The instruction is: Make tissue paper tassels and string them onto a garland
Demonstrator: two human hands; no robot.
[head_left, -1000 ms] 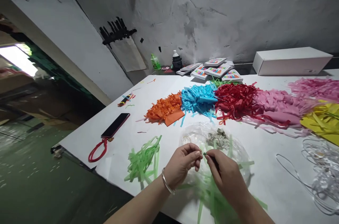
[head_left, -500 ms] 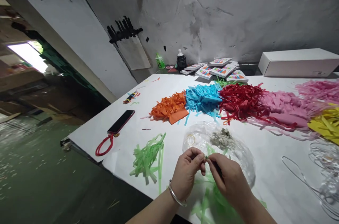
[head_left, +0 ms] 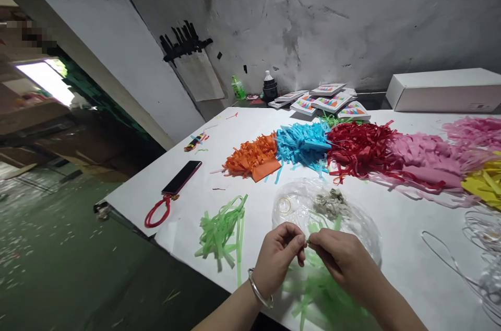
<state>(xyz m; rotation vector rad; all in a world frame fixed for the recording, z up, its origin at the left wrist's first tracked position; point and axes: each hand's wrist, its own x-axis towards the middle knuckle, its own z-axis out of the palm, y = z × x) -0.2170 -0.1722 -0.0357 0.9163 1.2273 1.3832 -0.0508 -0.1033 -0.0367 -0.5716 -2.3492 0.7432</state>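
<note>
Now both grips pinched shut: left hand (head_left: 279,255), right hand (head_left: 338,258) on green paper tassel (head_left: 317,289) top; risk: thin strips tear, slip toward clear bag (head_left: 352,221) at 12 o'clock.

Between your left hand (head_left: 278,259) and right hand (head_left: 340,262), the pinched piece is too small to identify. Your hands hide much of the green strips (head_left: 317,294). The right edge cuts off the yellow pile (head_left: 483,185) and white cord (head_left: 477,263).

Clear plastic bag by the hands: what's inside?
Inside the clear plastic bag: a heap of small grey-metal pieces and a yellowish ring. The left hand and right hand cover its near edge, so anything there is hidden.
</note>
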